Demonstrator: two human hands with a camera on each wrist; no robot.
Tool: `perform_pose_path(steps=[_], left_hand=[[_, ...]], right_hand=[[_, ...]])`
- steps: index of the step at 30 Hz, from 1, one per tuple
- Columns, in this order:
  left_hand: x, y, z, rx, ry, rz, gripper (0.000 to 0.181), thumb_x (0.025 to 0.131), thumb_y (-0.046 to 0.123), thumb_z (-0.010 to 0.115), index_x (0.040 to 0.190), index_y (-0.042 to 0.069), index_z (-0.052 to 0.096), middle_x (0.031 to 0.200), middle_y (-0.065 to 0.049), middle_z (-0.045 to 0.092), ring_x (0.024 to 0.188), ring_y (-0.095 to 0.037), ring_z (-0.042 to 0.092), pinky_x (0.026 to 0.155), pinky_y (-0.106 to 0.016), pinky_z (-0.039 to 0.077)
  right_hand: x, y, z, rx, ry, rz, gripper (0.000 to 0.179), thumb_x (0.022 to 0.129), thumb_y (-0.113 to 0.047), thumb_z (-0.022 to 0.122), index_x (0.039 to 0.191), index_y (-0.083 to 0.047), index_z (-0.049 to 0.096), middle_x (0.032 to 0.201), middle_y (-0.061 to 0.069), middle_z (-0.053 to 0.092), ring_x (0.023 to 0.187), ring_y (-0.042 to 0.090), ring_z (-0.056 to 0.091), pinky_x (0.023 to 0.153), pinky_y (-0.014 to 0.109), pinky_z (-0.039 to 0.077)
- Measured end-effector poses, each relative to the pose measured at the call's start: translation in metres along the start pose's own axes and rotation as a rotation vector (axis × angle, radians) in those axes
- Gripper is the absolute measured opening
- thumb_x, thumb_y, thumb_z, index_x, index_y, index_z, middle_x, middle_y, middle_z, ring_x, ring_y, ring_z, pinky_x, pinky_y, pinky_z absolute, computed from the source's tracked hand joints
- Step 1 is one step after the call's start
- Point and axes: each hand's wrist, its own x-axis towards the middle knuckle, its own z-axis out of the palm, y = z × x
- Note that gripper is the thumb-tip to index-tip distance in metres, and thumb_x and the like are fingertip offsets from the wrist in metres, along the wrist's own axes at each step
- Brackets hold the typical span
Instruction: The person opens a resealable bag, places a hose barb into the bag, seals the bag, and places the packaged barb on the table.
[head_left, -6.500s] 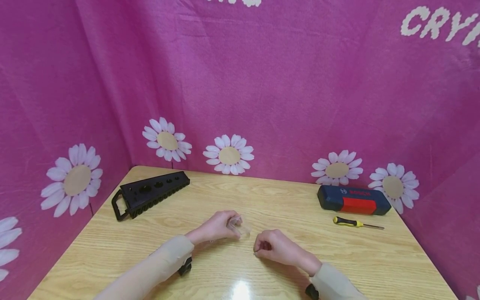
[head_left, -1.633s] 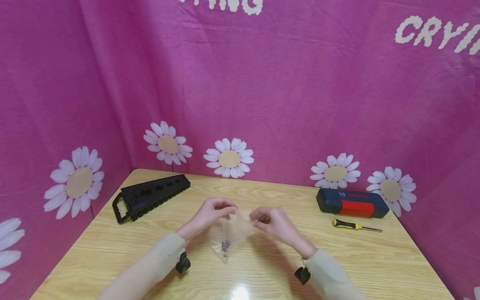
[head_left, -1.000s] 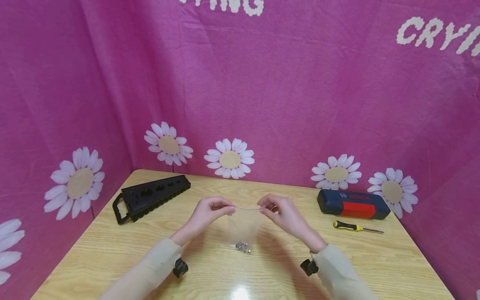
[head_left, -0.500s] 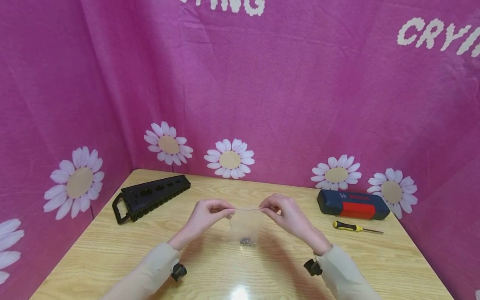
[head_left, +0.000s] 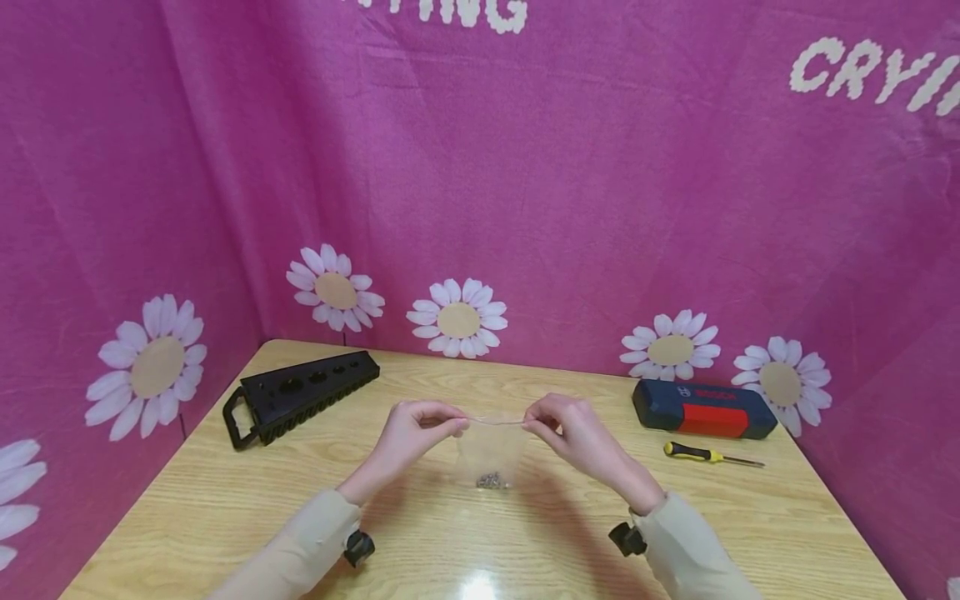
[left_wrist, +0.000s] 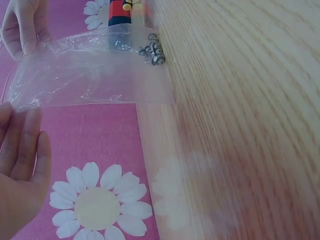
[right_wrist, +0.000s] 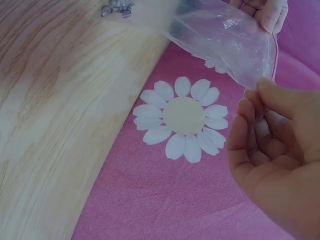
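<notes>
A clear zip-lock bag point(head_left: 489, 450) hangs upright between the two hands at the middle of the table. Its left top corner is pinched by my left hand point(head_left: 412, 433), thumb against fingers. My right hand point(head_left: 573, 429) pinches the opposite corner, so the mouth, edged with a red line, is stretched nearly straight. Small shiny metal parts point(head_left: 492, 481) lie gathered at the bottom of the bag. They look like nuts or screws in the left wrist view, where the bag point(left_wrist: 90, 75) shows creases; their exact kind is unclear.
On the wooden table point(head_left: 465, 542), a black tool rack with holes and a handle point(head_left: 307, 392) lies at the back left. At the back right sit a dark blue and red Bosch case point(head_left: 705, 408) and a yellow-black screwdriver point(head_left: 712, 454). A pink flowered curtain point(head_left: 480, 183) stands behind.
Earlier my left hand held the bag bunched up, with my right hand apart. Since then both hands have spread its top edge, and the metal parts have moved to the bottom middle.
</notes>
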Motion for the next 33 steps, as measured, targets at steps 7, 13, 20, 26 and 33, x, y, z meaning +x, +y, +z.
perform_pose_path(steps=[7, 13, 20, 26, 33], left_hand=[[0.001, -0.001, 0.001, 0.012, 0.004, -0.001, 0.02, 0.089, 0.024, 0.074, 0.101, 0.009, 0.077, 0.096, -0.012, 0.077, 0.084, -0.013, 0.073, 0.078, -0.02, 0.057], [0.0, -0.001, 0.002, 0.0, 0.01, -0.01, 0.018, 0.089, 0.023, 0.074, 0.101, 0.01, 0.078, 0.095, -0.01, 0.077, 0.082, -0.009, 0.072, 0.078, -0.022, 0.058], [0.0, 0.0, 0.001, -0.016, 0.009, -0.005, 0.015, 0.09, 0.021, 0.073, 0.101, 0.01, 0.078, 0.098, -0.011, 0.077, 0.082, -0.01, 0.073, 0.079, -0.023, 0.059], [-0.001, 0.0, 0.001, -0.019, 0.004, 0.018, 0.017, 0.09, 0.021, 0.074, 0.101, 0.008, 0.077, 0.098, -0.013, 0.077, 0.081, -0.01, 0.073, 0.078, -0.022, 0.059], [-0.001, -0.001, 0.003, 0.0, 0.004, 0.017, 0.019, 0.089, 0.024, 0.074, 0.102, 0.01, 0.078, 0.097, -0.011, 0.077, 0.081, -0.008, 0.072, 0.078, -0.022, 0.058]], right_hand=[[0.002, 0.001, 0.008, 0.056, 0.051, -0.043, 0.007, 0.087, -0.009, 0.075, 0.088, -0.009, 0.067, 0.079, 0.0, 0.068, 0.071, 0.002, 0.061, 0.064, 0.027, 0.058], [0.003, 0.0, 0.016, 0.124, 0.065, -0.029, 0.003, 0.089, -0.009, 0.072, 0.089, -0.008, 0.069, 0.082, 0.001, 0.07, 0.072, 0.002, 0.06, 0.064, 0.021, 0.055], [0.005, 0.001, 0.02, 0.104, 0.094, -0.056, 0.005, 0.088, -0.007, 0.073, 0.088, -0.01, 0.069, 0.081, 0.0, 0.068, 0.072, 0.002, 0.057, 0.064, 0.022, 0.054], [0.008, 0.0, 0.026, 0.14, 0.094, -0.029, 0.005, 0.087, -0.012, 0.075, 0.089, -0.012, 0.07, 0.081, -0.002, 0.068, 0.073, 0.001, 0.057, 0.065, 0.025, 0.055], [0.009, -0.002, 0.031, 0.153, 0.119, -0.064, 0.005, 0.089, -0.008, 0.072, 0.088, -0.011, 0.07, 0.085, 0.0, 0.069, 0.077, 0.006, 0.061, 0.069, 0.021, 0.053]])
